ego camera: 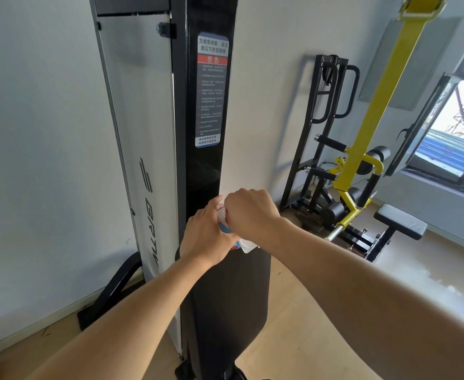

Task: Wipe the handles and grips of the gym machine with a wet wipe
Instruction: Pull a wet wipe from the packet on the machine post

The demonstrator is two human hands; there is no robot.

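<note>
Both my hands meet in front of a tall black gym machine column (206, 165). My left hand (205, 238) grips a small wet wipe packet (224, 229) with blue print, mostly hidden under the fingers. My right hand (248, 212) is closed on the packet's top, pinching at it. A white wipe (248, 246) sticks out below my right hand. Under the hands lies the machine's black padded seat (233, 303). No handle or grip of this machine shows in view.
A white shroud (143, 133) with lettering covers the machine's left side against the wall. A warning label (211, 89) sits on the column. At right stand a black rack (326, 127), a yellow-framed machine (362, 149), a grey bench pad (402, 220) and an open window (455, 133).
</note>
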